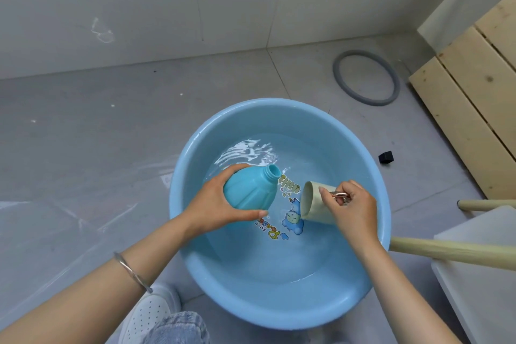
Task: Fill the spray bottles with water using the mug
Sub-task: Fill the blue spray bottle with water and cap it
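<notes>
A light blue basin [279,307] of water sits on the floor in front of me. My left hand [212,204] grips a turquoise spray bottle [251,188] with no cap, tilted with its open neck pointing up and to the right over the water. My right hand [351,207] holds a pale green mug [312,204] by its metal handle. The mug lies on its side, its mouth facing left toward the bottle, its lower edge at the water surface.
A grey ring [365,77] lies on the floor beyond the basin. A small black cube [386,157] sits to the right. Wooden slats [472,109] stand at the right, and a white stool with wooden legs [452,253] touches the basin's right side. My shoe [150,313] is at the bottom.
</notes>
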Demonstrator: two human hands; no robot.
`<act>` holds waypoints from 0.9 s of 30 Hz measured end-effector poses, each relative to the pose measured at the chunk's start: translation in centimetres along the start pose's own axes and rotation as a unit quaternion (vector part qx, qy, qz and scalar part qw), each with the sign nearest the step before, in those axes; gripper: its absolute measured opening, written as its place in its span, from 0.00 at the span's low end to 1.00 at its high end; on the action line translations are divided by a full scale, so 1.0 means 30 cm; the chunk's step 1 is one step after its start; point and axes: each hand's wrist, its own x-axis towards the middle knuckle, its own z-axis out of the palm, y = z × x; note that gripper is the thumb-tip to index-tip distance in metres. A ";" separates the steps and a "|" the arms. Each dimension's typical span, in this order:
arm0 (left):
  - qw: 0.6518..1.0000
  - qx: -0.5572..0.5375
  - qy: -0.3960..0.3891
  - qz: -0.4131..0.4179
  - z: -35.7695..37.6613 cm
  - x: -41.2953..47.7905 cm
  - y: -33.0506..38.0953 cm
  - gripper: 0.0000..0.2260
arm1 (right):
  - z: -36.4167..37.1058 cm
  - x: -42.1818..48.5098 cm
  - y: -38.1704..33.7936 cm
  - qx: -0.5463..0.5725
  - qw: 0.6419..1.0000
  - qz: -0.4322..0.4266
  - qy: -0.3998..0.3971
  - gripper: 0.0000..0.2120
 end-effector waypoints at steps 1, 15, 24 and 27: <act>1.000 -0.001 0.000 -0.003 0.000 0.000 0.000 0.38 | -0.001 -0.001 -0.002 0.001 1.000 0.000 -0.001 0.21; 1.000 -0.010 -0.001 0.001 0.002 0.000 0.005 0.37 | -0.129 -0.030 -0.129 0.218 0.973 0.062 0.030 0.27; 1.000 -0.007 -0.001 0.000 0.002 -0.001 0.001 0.37 | -0.215 -0.043 -0.290 0.254 0.965 -0.013 0.060 0.22; 1.000 -0.008 -0.001 -0.004 0.002 -0.001 0.002 0.37 | -0.222 -0.039 -0.323 0.245 0.967 -0.031 0.069 0.20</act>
